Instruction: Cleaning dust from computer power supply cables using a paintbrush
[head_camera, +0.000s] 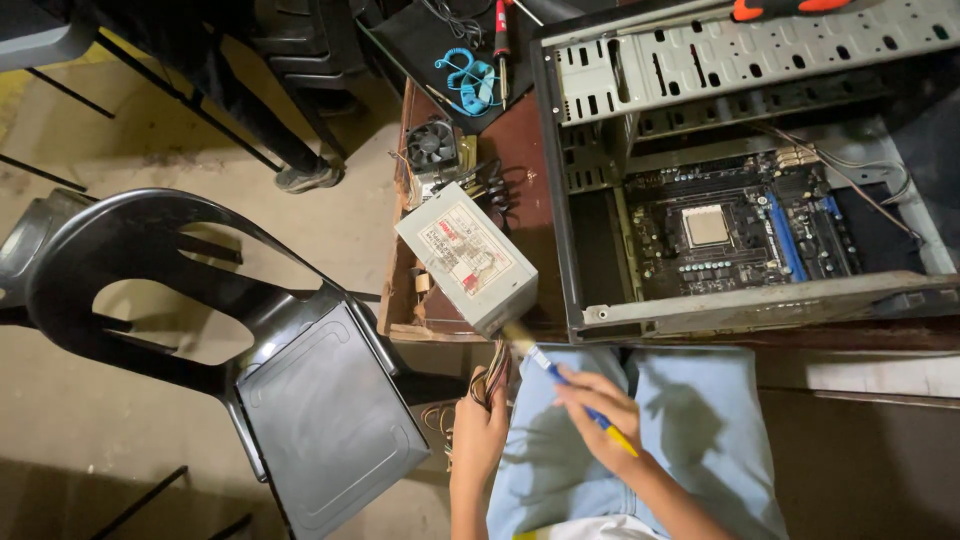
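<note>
Grey metal up front: a boxy grey power supply unit (467, 258) with a pale label on top sits tilted at the near edge of the dark brown wooden worktop (530, 150), one corner hanging over towards the lap in light blue jeans (690, 420). Right hand (598, 408) is pinched around a small brush with a blue and yellow handle (570, 385), and its pale bristles are touching the near lower corner of the unit. Left hand (482, 425) is lower down, fingers curled around the bundle of coloured wires (494, 375) trailing from that unit; how firmly it grips them is hard to say from this angle. Just to the right stands an open grey computer case (590, 200) lying on its side, black motherboard (740, 225) showing inside with a square silver processor (706, 225) in the middle. Behind the unit, a small black cooling fan (432, 143). Further back, a coiled turquoise cable (470, 80) and a red-handled tool (501, 30). Off to the left, on the concrete floor (330, 220), a black plastic chair (300, 400).
</note>
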